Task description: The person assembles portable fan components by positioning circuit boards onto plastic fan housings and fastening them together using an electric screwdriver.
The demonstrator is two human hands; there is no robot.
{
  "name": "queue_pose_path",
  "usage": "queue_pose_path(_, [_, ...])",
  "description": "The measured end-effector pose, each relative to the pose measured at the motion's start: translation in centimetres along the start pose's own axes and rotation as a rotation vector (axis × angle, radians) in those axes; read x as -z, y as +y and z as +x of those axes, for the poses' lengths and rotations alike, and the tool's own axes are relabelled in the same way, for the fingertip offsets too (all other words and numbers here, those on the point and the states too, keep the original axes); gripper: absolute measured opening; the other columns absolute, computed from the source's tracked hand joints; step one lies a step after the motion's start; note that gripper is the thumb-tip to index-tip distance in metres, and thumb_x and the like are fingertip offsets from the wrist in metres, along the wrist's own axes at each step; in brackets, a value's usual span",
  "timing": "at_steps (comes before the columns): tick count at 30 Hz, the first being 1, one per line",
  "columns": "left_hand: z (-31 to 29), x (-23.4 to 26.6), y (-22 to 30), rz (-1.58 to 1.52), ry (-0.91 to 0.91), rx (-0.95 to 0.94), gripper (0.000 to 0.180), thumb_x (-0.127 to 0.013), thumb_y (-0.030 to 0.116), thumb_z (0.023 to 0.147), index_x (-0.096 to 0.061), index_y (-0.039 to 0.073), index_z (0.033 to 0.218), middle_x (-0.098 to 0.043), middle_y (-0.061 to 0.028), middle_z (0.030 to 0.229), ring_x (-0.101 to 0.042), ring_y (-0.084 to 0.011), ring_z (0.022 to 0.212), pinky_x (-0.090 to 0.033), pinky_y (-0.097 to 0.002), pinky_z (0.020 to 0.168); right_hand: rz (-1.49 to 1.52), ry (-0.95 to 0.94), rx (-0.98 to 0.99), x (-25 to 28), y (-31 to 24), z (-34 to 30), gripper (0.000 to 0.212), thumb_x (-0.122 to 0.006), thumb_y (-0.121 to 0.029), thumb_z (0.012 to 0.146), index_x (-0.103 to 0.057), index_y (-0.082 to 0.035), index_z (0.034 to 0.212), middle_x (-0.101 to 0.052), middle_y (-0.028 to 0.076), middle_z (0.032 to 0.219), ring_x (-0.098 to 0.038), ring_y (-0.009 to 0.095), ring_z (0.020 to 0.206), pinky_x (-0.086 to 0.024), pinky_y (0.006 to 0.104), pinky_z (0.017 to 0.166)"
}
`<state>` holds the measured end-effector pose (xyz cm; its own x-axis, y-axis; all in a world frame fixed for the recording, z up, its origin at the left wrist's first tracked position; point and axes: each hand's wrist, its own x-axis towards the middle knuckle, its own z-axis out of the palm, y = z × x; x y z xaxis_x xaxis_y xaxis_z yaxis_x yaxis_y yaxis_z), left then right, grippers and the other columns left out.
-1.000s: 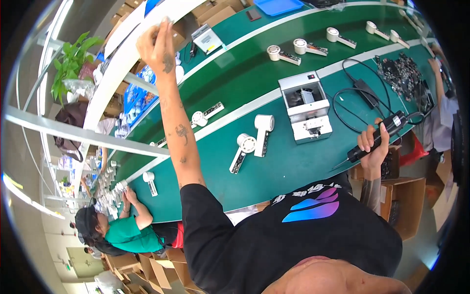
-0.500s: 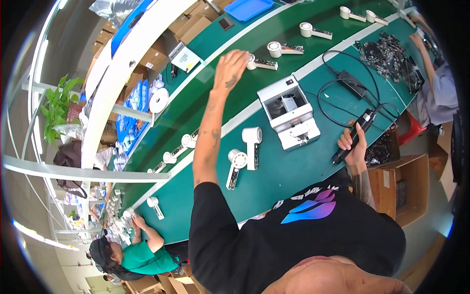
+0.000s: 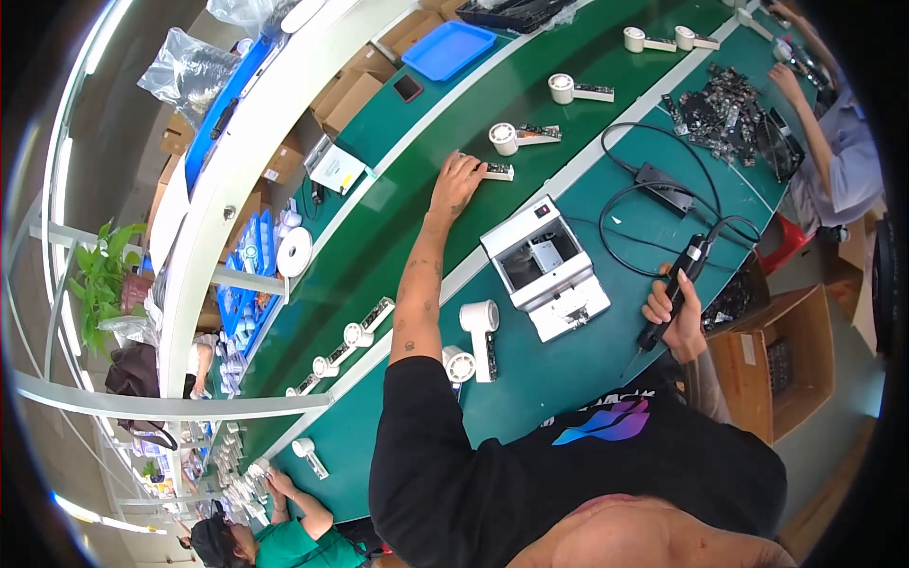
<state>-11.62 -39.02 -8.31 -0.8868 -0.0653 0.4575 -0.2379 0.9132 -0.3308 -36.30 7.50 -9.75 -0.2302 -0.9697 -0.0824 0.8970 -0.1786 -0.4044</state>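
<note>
Left hand (image 3: 457,183) over white fan (image 3: 500,172), beyond silver machine (image 3: 557,286), grip unclear; right hand (image 3: 684,328), grip closed round black screwdriver (image 3: 676,292), right of machine

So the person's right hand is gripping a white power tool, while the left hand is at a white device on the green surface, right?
Not quite: in the head view, the power tool in the right hand is black, not white.
</note>
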Motion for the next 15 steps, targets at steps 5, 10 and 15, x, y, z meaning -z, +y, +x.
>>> queue_pose_path(5, [1.0,0.2,0.5,0.081,-0.025,-0.034,0.03,-0.063,0.01,0.09,-0.068,0.006,0.119,-0.063,-0.009,0.113,-0.059,-0.0267,0.114,-0.041,-0.0505,0.114,-0.004,0.054,0.01,-0.5,-0.1,-0.5,0.035,-0.046,-0.042,0.109,-0.048,-0.009,0.122,-0.039,-0.001,0.065,-0.038,0.01,0.053,-0.036,0.0276,0.054])
queue_pose_path(10, [-3.0,5.2,0.1,0.213,-0.078,0.086,0.028,-0.058,0.012,0.094,-0.067,0.007,0.12,-0.061,-0.0113,0.111,-0.061,-0.03,0.106,-0.044,-0.051,0.111,-0.002,-0.092,0.061,-1.1,0.4,0.2,0.041,-0.046,-0.043,0.109,-0.047,-0.009,0.131,-0.041,0.0,0.073,-0.041,0.011,0.062,-0.037,0.0279,0.061])
queue_pose_path(15, [-3.0,17.1,7.1,-0.109,0.446,0.477,0.026,-0.075,0.007,0.088,-0.074,0.002,0.113,-0.066,-0.014,0.106,-0.064,-0.0313,0.091,-0.052,-0.0423,0.076,0.028,0.053,0.177,-1.9,0.3,-1.3,0.051,-0.044,-0.058,0.105,-0.049,-0.01,0.123,-0.042,0.002,0.077,-0.044,0.015,0.064,-0.04,0.0283,0.059])
